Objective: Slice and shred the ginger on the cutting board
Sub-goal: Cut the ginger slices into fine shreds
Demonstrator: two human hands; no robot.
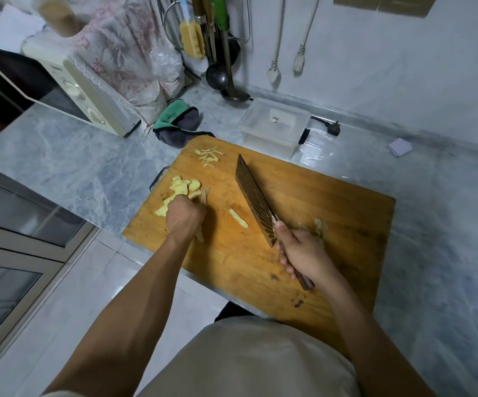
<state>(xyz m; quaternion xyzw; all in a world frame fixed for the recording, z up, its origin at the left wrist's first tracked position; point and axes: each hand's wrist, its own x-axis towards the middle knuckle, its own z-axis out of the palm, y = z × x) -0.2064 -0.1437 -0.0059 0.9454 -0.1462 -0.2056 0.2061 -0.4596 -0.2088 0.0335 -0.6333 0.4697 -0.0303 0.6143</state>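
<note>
- The counter (68, 156), grey marble, fills the view; the board (303, 213) lies on it just right of centre.
- A microwave (88, 101) under a flowered cloth (123, 44) stands at 10 o'clock from the board.
- A clear tub (275, 124) sits just past the board's 12 o'clock edge, with a green-grey rag (179, 121) at 11 o'clock.
- The knife (256, 200), a broad cleaver, runs from mid-board towards 12 o'clock, edge down.
- The right hand (301, 253) has its fingers clamped round the knife handle at about 5 o'clock on the board.
- The left hand (184, 217) rests fingers-down on the ginger (182, 187) at the board's 9 o'clock side; whether the fingers pinch it I cannot tell.
- The ginger is a pile of pale slices near that edge.
- Shreds (207, 156) lie at the board's 11 o'clock corner.
- One slice (238, 217) lies between left hand and blade.
- Peel (319, 224) sits just beyond the right hand.
</note>
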